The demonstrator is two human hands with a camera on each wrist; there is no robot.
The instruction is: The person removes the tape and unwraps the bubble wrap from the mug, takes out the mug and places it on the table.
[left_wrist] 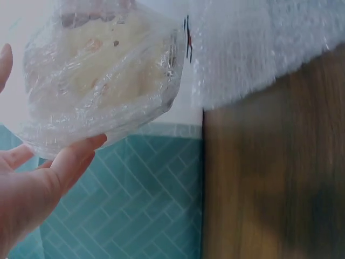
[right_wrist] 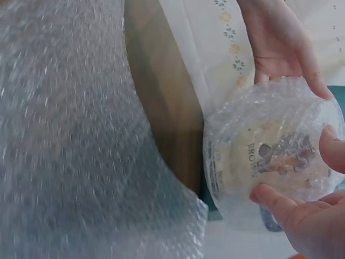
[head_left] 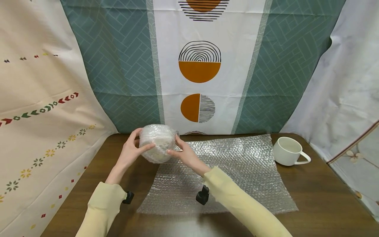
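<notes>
A rounded bubble-wrapped bundle (head_left: 158, 144) is held up over the back left of the table. Through its wrap a cream surface with brown marks shows, and in the right wrist view some lettering; what the thing inside is, I cannot tell. My left hand (head_left: 131, 149) grips the bundle's left side, thumb across its front. On the right side my right hand (head_left: 188, 154) holds it between thumb and fingers. The left wrist view shows left fingers (left_wrist: 81, 154) against the wrap. Below and to the right lies a flat sheet of bubble wrap (head_left: 225, 177).
A white mug (head_left: 287, 151) stands at the back right of the brown wooden table (head_left: 325, 197), its handle pointing right. Patterned cloths hang behind the table (head_left: 124, 65) and along both sides.
</notes>
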